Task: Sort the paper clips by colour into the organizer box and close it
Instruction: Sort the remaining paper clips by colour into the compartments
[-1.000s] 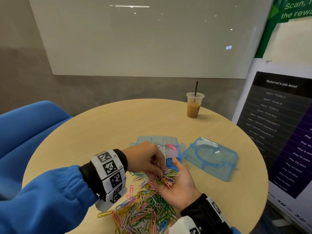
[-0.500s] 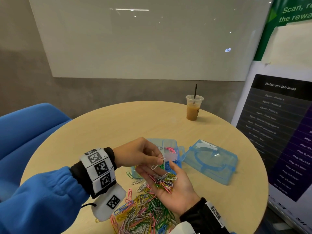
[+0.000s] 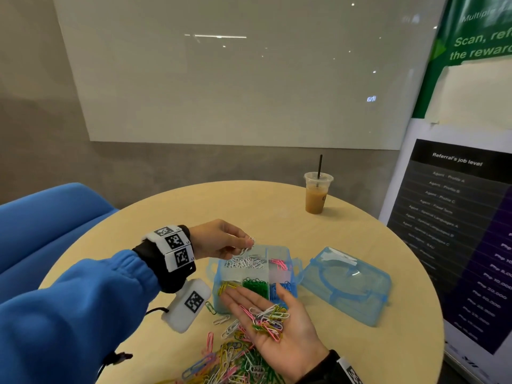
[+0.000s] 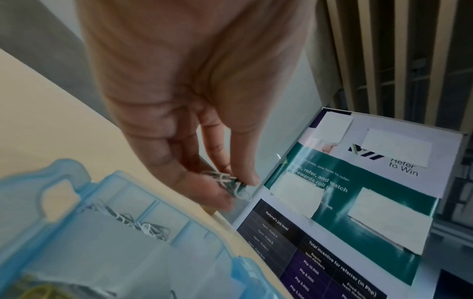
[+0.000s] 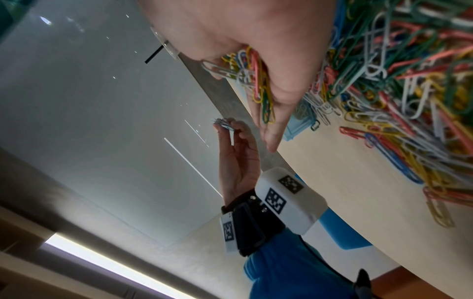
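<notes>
Multicoloured paper clips (image 3: 230,364) lie heaped on the near edge of a round wooden desk (image 3: 166,217), pink, yellow, green, blue and white tangled together, with a few strays scattered toward the box. Just above the heap a person's right hand (image 3: 277,328) lies palm up, fingers straight and relaxed, cradling a small mixed handful of clips (image 3: 267,318); its fingertips reach the near wall of the organizer box (image 3: 213,273). That translucent blue box stands open near the middle of the desk, its compartments partly filled: yellow, green and blue clips along the near row, white clips (image 3: 246,263) and pink clips (image 3: 278,264) in the far row. Over the white compartment the left hand (image 3: 219,239), in a blue sleeve (image 3: 83,314) with a tagged wrist band, pinches a small cluster of pale clips (image 4: 227,182) between thumb and fingertips, held clear of the box; the wrist view shows them bunched at the fingertips, too blurred to count. Right of the box, just beside it, the detached blue lid (image 3: 346,284) lies flat on the desk. Farther back, near the far rim, stands a plastic cup of iced coffee (image 3: 317,194) with a black straw. Beyond the desk are a blue seat (image 3: 50,223), a pale wall panel (image 3: 235,73) and, on the right, a printed banner (image 3: 457,231) headed "Referral's job level".
</notes>
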`<state>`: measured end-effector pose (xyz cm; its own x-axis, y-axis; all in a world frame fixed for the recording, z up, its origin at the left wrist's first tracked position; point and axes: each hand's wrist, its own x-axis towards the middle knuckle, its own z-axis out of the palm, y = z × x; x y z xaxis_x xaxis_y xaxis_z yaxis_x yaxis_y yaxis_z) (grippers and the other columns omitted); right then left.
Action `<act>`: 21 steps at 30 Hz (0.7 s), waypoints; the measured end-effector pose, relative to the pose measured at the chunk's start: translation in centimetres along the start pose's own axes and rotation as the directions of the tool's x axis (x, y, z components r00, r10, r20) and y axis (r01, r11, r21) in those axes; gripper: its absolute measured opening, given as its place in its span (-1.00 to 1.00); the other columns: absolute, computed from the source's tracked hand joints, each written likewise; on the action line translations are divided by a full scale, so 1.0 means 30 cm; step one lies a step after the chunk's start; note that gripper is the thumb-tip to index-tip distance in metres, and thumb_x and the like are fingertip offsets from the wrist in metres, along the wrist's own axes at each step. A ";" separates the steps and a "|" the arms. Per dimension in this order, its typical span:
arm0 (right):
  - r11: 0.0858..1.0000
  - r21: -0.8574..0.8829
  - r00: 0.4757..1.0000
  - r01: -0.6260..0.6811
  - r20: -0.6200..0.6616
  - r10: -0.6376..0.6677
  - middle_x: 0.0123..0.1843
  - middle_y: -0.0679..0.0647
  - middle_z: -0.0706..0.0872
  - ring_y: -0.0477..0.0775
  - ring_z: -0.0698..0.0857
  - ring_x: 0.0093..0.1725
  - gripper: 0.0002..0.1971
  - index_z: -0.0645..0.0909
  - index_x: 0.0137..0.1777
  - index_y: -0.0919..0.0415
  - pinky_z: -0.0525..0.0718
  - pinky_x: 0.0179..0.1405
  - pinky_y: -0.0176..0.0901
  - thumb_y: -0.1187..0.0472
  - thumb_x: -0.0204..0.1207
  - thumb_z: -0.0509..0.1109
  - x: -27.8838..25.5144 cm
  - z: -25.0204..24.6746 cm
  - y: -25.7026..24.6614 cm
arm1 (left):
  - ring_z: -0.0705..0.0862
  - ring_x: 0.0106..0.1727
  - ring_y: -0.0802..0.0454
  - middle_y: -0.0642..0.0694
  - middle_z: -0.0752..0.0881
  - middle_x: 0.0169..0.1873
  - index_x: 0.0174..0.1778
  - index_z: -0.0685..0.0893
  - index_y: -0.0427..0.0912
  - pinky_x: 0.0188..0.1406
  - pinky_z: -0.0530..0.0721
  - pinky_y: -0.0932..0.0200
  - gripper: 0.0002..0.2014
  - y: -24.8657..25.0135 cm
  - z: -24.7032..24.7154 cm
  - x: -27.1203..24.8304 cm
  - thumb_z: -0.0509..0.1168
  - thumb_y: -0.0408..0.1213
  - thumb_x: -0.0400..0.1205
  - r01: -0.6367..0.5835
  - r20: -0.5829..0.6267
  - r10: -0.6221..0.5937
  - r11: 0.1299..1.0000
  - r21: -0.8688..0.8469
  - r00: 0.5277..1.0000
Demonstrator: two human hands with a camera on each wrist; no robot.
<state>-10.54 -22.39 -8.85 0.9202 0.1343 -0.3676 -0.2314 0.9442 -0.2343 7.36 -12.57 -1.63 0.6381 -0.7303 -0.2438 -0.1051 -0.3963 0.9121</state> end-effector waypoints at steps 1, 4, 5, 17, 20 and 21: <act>1.000 0.002 1.000 0.000 0.001 0.000 0.28 0.68 0.57 0.72 0.60 0.17 -0.27 0.43 0.34 0.74 0.62 -0.03 0.51 -0.09 0.70 0.12 0.001 0.000 0.000 | 0.60 -0.38 0.14 -0.12 0.67 -0.31 -0.08 0.74 -0.27 -0.38 0.63 0.39 -0.88 -0.002 0.002 0.001 0.41 -0.28 0.60 0.012 0.008 -0.012 0.999 -0.029 1.000; 1.000 0.008 1.000 -0.001 0.010 0.001 0.27 0.68 0.57 0.72 0.61 0.15 -0.27 0.44 0.32 0.75 0.62 -0.05 0.50 -0.09 0.70 0.12 -0.001 0.002 -0.003 | 0.78 -0.21 0.07 -0.17 0.73 -0.25 -0.09 0.70 -0.27 -0.30 0.71 0.38 -0.91 -0.011 0.017 0.001 0.42 -0.31 0.59 0.028 0.006 -0.028 0.998 -0.048 1.000; 1.000 0.007 1.000 -0.001 0.011 0.001 0.28 0.68 0.57 0.72 0.63 0.13 -0.27 0.44 0.31 0.75 0.63 -0.04 0.49 -0.09 0.70 0.12 0.000 0.001 -0.003 | 0.80 -0.21 0.06 -0.17 0.74 -0.29 -0.10 0.69 -0.28 -0.30 0.71 0.36 -0.90 -0.014 0.025 0.001 0.43 -0.32 0.58 0.021 0.006 -0.021 1.000 -0.019 1.000; 0.999 0.040 1.000 -0.029 0.006 0.029 0.27 0.71 0.55 0.80 0.55 0.15 -0.28 0.42 0.31 0.78 0.59 -0.12 0.60 -0.07 0.71 0.13 -0.002 0.008 0.006 | 0.77 -0.35 0.20 -0.03 0.79 -0.39 -0.04 0.81 -0.32 -0.19 0.72 0.32 -0.84 -0.002 0.065 0.031 0.52 -0.34 0.52 -0.083 0.072 0.056 0.880 0.468 0.996; 0.998 0.058 0.999 -0.029 0.017 0.028 0.25 0.73 0.55 0.82 0.55 0.13 -0.27 0.43 0.28 0.79 0.58 -0.12 0.61 -0.07 0.71 0.12 0.001 0.006 0.007 | 0.77 -0.36 0.22 -0.01 0.79 -0.40 -0.06 0.81 -0.32 -0.19 0.74 0.32 -0.86 -0.001 0.056 0.036 0.51 -0.34 0.52 -0.085 0.063 0.063 0.883 0.462 0.996; 0.998 0.063 0.999 -0.027 0.019 0.026 0.24 0.73 0.55 0.82 0.56 0.11 -0.28 0.44 0.26 0.80 0.58 -0.12 0.61 -0.06 0.71 0.13 0.003 0.005 0.007 | 0.76 -0.37 0.22 0.00 0.79 -0.42 -0.07 0.81 -0.31 -0.20 0.73 0.32 -0.86 -0.002 0.049 0.039 0.52 -0.34 0.52 -0.085 0.047 0.072 0.884 0.459 0.996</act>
<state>-10.45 -22.13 -8.79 0.9197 0.1643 -0.3565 -0.2360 0.9572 -0.1676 6.99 -14.23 -2.47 0.5926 -0.7821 -0.1927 -0.4973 -0.5435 0.6762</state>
